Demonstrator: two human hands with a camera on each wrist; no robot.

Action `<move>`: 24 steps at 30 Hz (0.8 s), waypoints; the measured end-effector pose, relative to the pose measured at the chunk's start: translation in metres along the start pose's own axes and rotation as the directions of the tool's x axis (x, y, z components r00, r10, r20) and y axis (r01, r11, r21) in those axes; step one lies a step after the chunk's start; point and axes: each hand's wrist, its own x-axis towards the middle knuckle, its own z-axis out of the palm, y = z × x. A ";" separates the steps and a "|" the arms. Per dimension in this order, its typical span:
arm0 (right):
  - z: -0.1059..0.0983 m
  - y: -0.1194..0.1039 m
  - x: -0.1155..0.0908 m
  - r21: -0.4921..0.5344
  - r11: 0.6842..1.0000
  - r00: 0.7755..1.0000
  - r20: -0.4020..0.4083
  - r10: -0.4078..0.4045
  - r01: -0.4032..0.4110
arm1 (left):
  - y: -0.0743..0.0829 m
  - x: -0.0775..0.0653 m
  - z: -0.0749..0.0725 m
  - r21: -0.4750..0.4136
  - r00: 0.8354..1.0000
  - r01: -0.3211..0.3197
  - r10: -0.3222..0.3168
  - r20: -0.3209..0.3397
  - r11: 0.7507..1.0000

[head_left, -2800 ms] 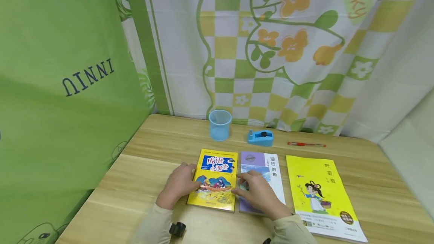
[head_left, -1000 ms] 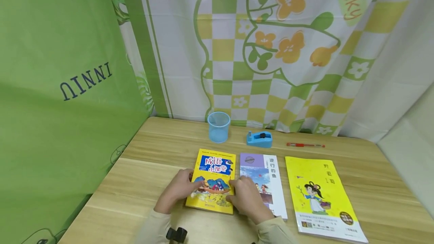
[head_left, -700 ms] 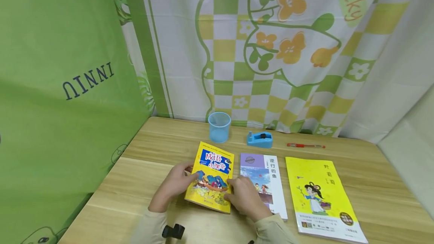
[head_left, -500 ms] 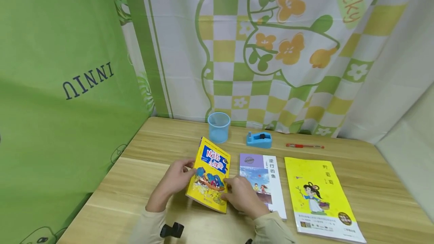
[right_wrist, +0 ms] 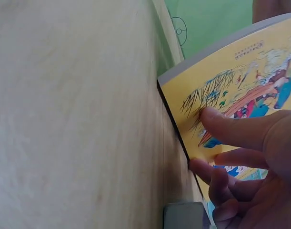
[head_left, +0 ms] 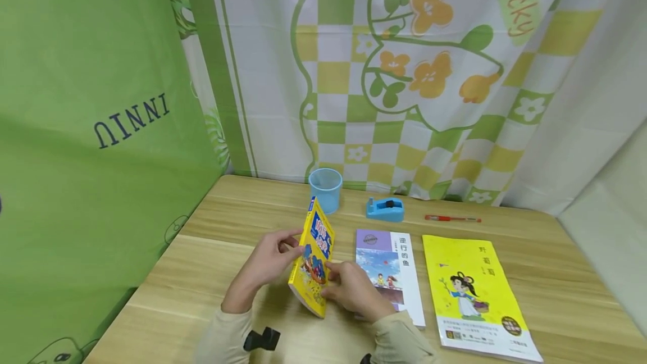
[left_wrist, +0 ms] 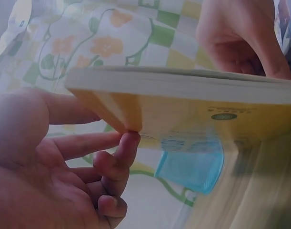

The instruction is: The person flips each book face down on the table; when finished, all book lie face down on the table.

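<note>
Head: yellow book [head_left: 311, 274] tilted up, long axis 1-to-7 o'clock, left grip [head_left: 266, 261] at its 9, right grip [head_left: 355, 291] at its 4, neither nearer. Left wrist: left grip pinches one long edge. Right wrist: right grip pinches the other

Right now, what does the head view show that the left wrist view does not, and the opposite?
Only the head view clearly shows the tape dispenser, the red pen and the letters on the green cloth. Only the left wrist view shows the dark oval mark on the back of the held yellow book; its upper right edge is unclear. Both show that book, the left hand, the right hand, the blue cup and the flowered curtain.
</note>
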 end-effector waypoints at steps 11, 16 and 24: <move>0.005 0.004 0.004 0.156 0.978 0.990 -0.001 -0.142 0.140 | 0.015 0.003 0.008 0.035 0.995 -0.053 0.050 0.086 0.998; 0.004 0.004 0.004 0.168 0.976 0.990 0.011 -0.141 0.137 | 0.015 0.003 0.009 0.038 0.995 -0.060 0.056 0.080 0.997; -0.016 -0.002 0.004 0.194 0.978 0.997 -0.003 -0.082 0.080 | 0.013 0.005 0.010 0.033 0.993 -0.065 0.062 0.098 0.997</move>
